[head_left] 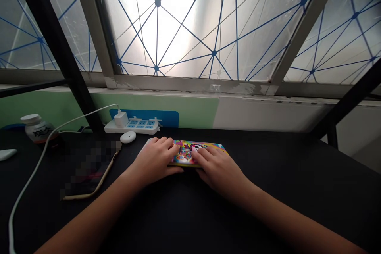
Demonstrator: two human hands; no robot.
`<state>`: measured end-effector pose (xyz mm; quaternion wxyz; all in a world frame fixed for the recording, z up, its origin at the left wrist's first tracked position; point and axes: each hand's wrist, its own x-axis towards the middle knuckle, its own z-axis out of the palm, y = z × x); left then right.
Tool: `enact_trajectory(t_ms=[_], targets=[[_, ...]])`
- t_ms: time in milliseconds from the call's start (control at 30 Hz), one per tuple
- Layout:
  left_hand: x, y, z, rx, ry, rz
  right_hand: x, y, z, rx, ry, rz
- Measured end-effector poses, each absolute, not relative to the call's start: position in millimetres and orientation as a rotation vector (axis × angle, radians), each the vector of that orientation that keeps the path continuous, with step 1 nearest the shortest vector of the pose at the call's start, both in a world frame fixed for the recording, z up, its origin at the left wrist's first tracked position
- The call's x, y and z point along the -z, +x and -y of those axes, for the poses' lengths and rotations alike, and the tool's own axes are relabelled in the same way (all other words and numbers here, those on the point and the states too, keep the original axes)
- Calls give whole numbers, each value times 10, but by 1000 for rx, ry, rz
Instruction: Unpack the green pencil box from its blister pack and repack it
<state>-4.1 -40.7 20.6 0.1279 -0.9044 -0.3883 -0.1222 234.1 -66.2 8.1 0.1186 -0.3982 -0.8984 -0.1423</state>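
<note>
A flat, brightly printed case [186,154] with a cartoon pattern lies on the black desk in front of me; I cannot make out its exact kind. My left hand [159,158] grips its left part, fingers over the top and thumb along the near edge. Over the right part lies my right hand [216,162], its fingers bent on the printed top and its thumb low at the near side. Both hands hide much of the case, and a pale corner shows past the left fingers.
Behind stands a white power strip [143,127] with a charger [121,119] and a white cable [44,147]. A round white case [127,137], a dark tan-edged item [104,174] partly pixelated, and a white-capped jar [37,127] are at left. Black frame bars [56,47] slant upward.
</note>
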Motion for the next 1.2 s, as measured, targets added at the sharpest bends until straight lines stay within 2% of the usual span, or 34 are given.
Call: enact_trajectory(t_ms=[300,467,600,667,833,1000,1200], targets=[[43,-97,294,471,-2731,1458,63,2295,510,116,-1134,2708],[60,-131,246,446,-2795,1593,-156,2535,408,-210,-1201,2789],[36,-141,255,435,-2797,1638,-406,2920,332,-391,-1416,2758],[44,-152,257,431,-2811,1629,-455,2990,322,-331,-1498,2729],[79,-177,239,341,-2823,1617,-223,2614,407,141,-1398,2567],[50,-198,185,230,-2851,1614,29,2372,450,-29,-1249,2741],[13,-349,62,246,-2878,1670,-168,2870,357,-265,-1362,2792]])
